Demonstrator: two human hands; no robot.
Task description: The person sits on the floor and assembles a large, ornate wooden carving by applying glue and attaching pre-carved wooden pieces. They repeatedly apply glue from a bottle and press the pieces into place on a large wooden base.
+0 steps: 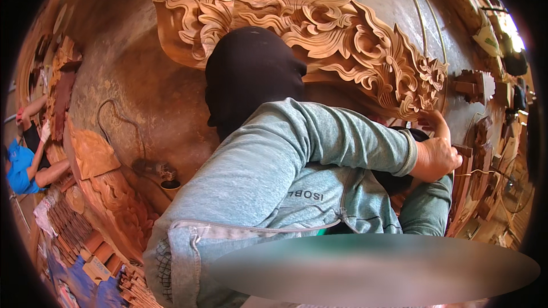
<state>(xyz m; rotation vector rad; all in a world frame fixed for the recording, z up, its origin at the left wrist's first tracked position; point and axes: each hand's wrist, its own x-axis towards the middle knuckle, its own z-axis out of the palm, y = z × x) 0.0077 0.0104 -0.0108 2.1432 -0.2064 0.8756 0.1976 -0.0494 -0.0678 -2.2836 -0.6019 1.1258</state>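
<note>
My left arm, in a grey-blue sleeve, reaches across my body to the right. My left hand [435, 158] is closed around my right forearm, at the upper edge of the right sleeve [427, 211]. Beyond it my right hand [436, 122] shows in part, its fingers loosely bent beside the right end of a long carved wooden panel [319, 23]. Whether the fingertips touch the wood I cannot tell. Raised leaf and scroll shapes cover the panel, which lies on the floor ahead. A black-clad knee [257, 74] hides part of its near edge.
A corded power tool [154, 168] lies on the floor to the left, beside carved reddish wood [120, 194]. Farther left sits a person in a blue shirt [21, 168]. Wood blocks [475, 85] and offcuts line the right side. A cable [419, 11] runs along the floor.
</note>
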